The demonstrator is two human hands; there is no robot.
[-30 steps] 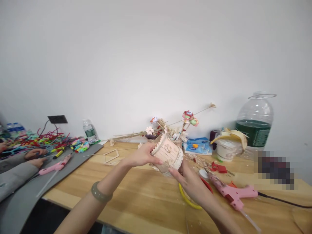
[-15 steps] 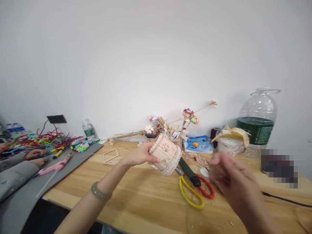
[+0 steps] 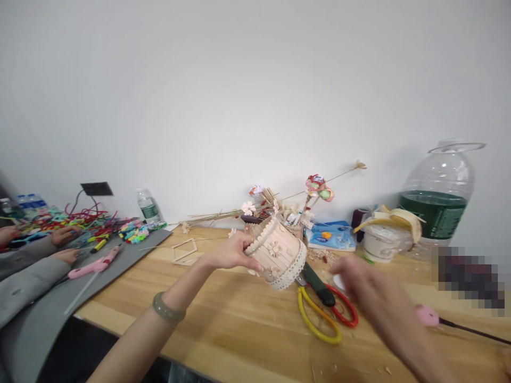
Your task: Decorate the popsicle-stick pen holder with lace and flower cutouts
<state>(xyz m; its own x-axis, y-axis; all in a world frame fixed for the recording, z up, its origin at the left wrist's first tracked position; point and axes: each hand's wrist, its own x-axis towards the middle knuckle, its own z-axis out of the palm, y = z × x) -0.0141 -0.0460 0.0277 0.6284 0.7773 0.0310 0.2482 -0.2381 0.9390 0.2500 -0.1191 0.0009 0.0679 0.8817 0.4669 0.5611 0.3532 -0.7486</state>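
My left hand [image 3: 230, 253] grips a small round pot made of wooden sticks [image 3: 278, 253], trimmed with beads and lace, and holds it tilted above the wooden table [image 3: 223, 324]. My right hand [image 3: 365, 287] is blurred by motion to the right of the pot, above the scissors with red and yellow handles [image 3: 321, 308]. Its fingers are smeared. A pink glue gun [image 3: 427, 315] lies just beyond that hand, mostly hidden by it.
Dried stalks and paper flowers [image 3: 317, 187] lie by the wall, with a blue tissue pack [image 3: 333, 236], a white tub under a banana peel [image 3: 385, 234] and a big water jug [image 3: 437, 205]. At left, another person's hands [image 3: 64, 244] rest by a second pink glue gun [image 3: 90, 266] and coloured pipe cleaners [image 3: 75, 223].
My right hand let go of the pot and swung right and down toward the glue gun. The left hand keeps the pot, now a little further right. The scissors came into sight.
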